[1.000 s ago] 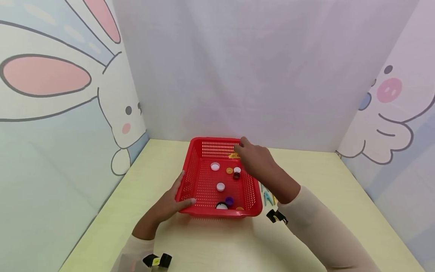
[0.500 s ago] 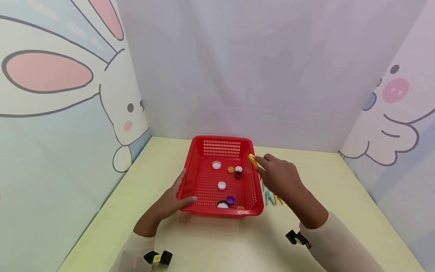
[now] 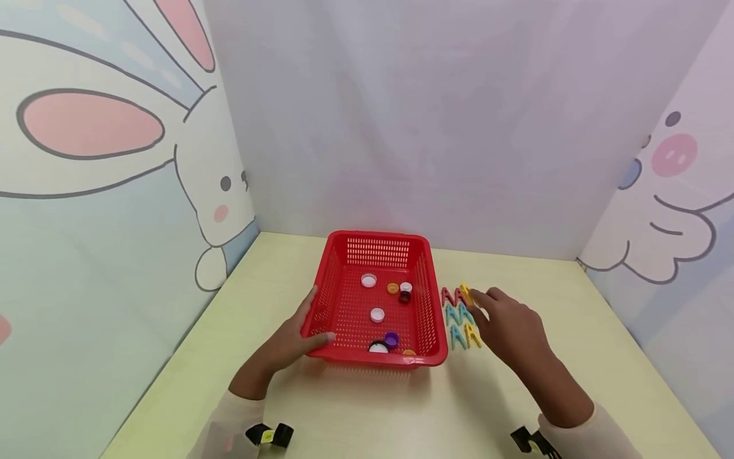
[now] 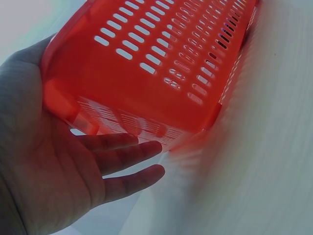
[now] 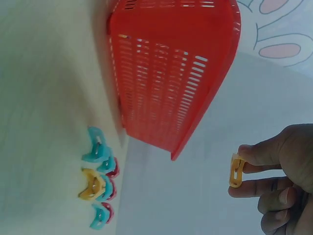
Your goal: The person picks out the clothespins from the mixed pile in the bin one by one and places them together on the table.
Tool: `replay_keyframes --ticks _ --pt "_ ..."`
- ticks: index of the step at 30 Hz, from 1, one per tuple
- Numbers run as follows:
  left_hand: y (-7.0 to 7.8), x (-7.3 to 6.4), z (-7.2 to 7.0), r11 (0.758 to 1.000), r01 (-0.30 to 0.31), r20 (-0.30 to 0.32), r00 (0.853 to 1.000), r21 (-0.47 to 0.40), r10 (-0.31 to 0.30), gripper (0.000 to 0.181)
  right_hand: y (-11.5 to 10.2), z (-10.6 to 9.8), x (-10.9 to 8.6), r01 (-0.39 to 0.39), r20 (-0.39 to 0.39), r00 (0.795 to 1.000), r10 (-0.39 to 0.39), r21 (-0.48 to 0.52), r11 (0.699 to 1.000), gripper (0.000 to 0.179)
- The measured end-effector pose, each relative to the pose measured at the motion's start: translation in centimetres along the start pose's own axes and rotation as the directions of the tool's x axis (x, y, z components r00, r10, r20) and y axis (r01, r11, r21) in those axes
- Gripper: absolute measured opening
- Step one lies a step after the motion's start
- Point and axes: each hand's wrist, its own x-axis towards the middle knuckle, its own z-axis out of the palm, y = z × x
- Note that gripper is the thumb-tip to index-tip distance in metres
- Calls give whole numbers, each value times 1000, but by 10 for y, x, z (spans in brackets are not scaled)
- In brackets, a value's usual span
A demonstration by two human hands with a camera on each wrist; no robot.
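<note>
My left hand [image 3: 283, 341] grips the near left corner of a red plastic basket [image 3: 373, 359], thumb over the rim and fingers outside against the wall. In the left wrist view, those fingers [image 4: 129, 156] stretch out under the perforated side. Between thumb and fingertips, my right hand [image 3: 510, 322] pinches a yellow clothespin [image 5: 236, 171] to the right of the basket. The right wrist view has it raised above the other clothespins. Two red clothespins [image 3: 447, 296], several teal ones [image 3: 457, 336] and another yellow clothespin [image 3: 473, 335] lie in short rows on the table, close to the pinching hand.
Inside the basket lie scattered bottle caps: white caps [image 3: 376, 315], a purple cap [image 3: 391, 340], a dark brown cap [image 3: 404, 297] and an orange cap [image 3: 392, 288]. A pale yellow table [image 3: 367, 421] carries everything, with cartoon-printed walls [image 3: 103, 268] around it.
My right hand has come out of the basket with the yellow clothespin, crossing its right rim to above the clothespin rows. The left hand keeps its hold on the basket corner.
</note>
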Motion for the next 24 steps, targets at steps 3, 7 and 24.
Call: replay_keyframes --ticks 3,7,24 --pt "0 0 1 1000 1 -4 1000 -2 -1 126 10 7 -4 -71 74 995 69 20 997 40" --pt "-1 1 1 1000 4 -14 1000 4 -4 126 20 17 -8 -163 158 975 156 33 986 37" --pt "-4 1 -1 1000 -14 -8 1000 20 14 125 52 54 -4 -275 336 906 257 8 961 35"
